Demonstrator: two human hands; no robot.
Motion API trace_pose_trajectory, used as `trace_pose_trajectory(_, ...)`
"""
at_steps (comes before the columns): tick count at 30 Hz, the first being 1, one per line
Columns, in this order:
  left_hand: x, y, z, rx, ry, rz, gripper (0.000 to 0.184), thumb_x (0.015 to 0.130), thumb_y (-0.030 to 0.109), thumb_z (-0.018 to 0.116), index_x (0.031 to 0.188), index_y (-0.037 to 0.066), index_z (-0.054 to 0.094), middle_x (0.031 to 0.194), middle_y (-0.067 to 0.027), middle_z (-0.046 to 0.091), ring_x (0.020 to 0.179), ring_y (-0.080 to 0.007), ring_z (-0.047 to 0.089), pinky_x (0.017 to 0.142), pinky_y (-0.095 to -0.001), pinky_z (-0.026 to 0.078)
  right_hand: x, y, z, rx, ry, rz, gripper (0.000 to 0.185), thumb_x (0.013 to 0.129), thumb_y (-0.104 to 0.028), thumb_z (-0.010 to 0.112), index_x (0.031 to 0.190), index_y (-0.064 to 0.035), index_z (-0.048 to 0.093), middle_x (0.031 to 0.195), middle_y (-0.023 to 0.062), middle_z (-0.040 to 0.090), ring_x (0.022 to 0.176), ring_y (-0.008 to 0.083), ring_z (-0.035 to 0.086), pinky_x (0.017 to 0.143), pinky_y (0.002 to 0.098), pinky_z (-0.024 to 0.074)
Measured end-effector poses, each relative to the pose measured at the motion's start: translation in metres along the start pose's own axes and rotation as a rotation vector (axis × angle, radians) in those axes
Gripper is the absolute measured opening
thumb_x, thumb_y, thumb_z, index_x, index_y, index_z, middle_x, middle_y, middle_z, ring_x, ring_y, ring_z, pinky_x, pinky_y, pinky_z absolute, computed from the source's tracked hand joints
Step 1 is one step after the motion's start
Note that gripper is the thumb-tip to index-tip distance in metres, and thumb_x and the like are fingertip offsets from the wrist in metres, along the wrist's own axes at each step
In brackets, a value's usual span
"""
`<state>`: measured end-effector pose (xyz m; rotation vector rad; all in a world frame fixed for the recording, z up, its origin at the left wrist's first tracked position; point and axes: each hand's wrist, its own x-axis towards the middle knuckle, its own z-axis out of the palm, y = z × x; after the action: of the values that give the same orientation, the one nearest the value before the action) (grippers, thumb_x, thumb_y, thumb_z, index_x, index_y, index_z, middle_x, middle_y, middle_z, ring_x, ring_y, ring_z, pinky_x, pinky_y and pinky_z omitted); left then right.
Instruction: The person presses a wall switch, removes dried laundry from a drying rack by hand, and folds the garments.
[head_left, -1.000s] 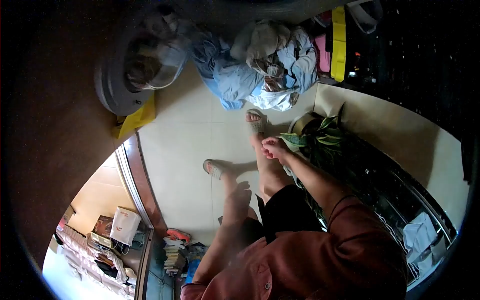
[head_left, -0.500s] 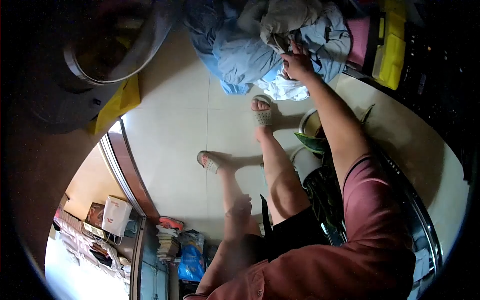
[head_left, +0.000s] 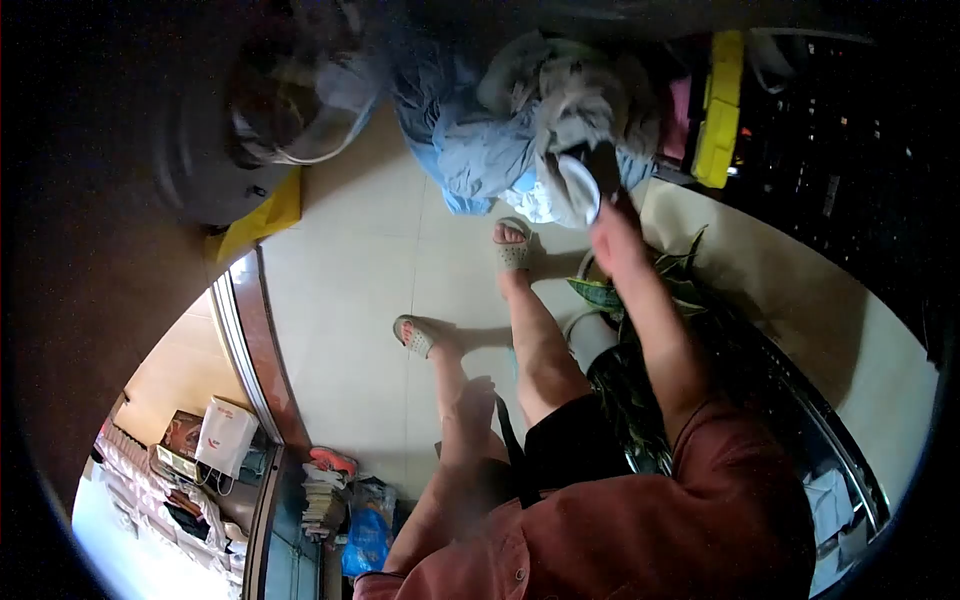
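Clothes pile on the pale tiled floor, upper middle of the frame: blue, grey and white fabrics, crumpled together. One grey cloth at its right side, pale-edged near the hand, dark in its folds.

Right hand: blurred, just right of centre, closed on the lower edge of the grey cloth; exact finger placing cannot be told. Arm reaches up the frame from a dark red shirt.

Left hand: lies loose on the left leg near the knee, gripping nothing; in shade, finger detail poor.

Legs bare below black shorts. Feet in pale slippers with holes, right slipper just below the pile, left slipper lower and further left.

Right of the legs: plant with long green leaves, beside a dark glossy surface running to lower right. White papers or cloths near its lower end, too unclear to say which.

Upper right: yellow object, with a pink object just left of it. Upper left: grey rounded body in shadow, yellow sheet below it.

Lower left: white bag beyond the door frame; red shoe, stacked books and blue bag on the near side.
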<state>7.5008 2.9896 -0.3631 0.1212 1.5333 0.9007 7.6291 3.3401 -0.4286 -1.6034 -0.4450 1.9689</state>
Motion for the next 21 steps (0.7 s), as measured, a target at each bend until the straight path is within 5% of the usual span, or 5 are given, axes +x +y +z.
trace_pose_trajectory(5,-0.027,0.138,0.001,-0.125,0.029,0.029,0.050,0.091,0.016,0.051,0.137,0.006,0.033,0.134,-0.0112,0.042,0.116,-0.0214,0.047,0.087,-0.0342,0.046,-0.185,0.008,0.056,-0.648,-0.337,-0.155,0.060,0.085,-0.028,0.060,0.135,-0.0065,0.035,0.131,0.0070,0.042,0.118,0.0183,0.044,0.098,0.0321,0.0354)
trace_pose_trajectory(11,-0.072,0.156,-0.048,-0.588,-0.171,-0.151,0.041,0.091,0.016,0.051,0.128,0.000,0.042,0.117,-0.0092,0.056,0.099,-0.0174,0.056,0.083,-0.0300,0.047,-0.316,0.003,0.110,-0.386,-0.817,0.104,0.064,0.084,-0.026,0.062,0.136,-0.0048,0.031,0.132,0.0098,0.041,0.119,0.0199,0.041,0.099,0.0341,0.0349)
trace_pose_trajectory(15,-0.129,0.158,-0.089,-0.114,0.065,0.061,0.026,0.085,0.005,0.055,0.109,-0.001,0.059,0.094,-0.0052,0.065,0.081,-0.0133,0.061,0.070,-0.0268,0.051,-0.369,-0.008,0.141,-0.329,-1.004,0.175,0.067,0.083,-0.025,0.063,0.136,-0.0036,0.029,0.133,0.0117,0.040,0.121,0.0210,0.040,0.100,0.0355,0.0346)
trace_pose_trajectory(17,-0.161,0.172,-0.108,-0.423,0.256,0.096,0.030,0.082,0.002,0.053,0.111,-0.001,0.059,0.089,-0.0031,0.064,0.065,-0.0090,0.056,0.058,-0.0215,0.047,-0.392,-0.011,0.155,-0.327,-1.084,0.192,0.068,0.083,-0.024,0.064,0.136,-0.0031,0.027,0.134,0.0126,0.040,0.121,0.0216,0.039,0.100,0.0361,0.0344)
trace_pose_trajectory(21,-0.223,0.177,-0.157,-0.235,0.395,0.499,0.041,0.076,-0.010,0.043,0.115,-0.004,0.055,0.100,-0.0088,0.061,0.087,-0.0129,0.057,0.072,-0.0213,0.045,-0.436,-0.020,0.190,-0.354,-1.232,0.222,0.085,0.078,-0.022,0.070,0.141,-0.0077,0.015,0.140,0.0118,0.032,0.125,0.0228,0.035,0.103,0.0372,0.0306)
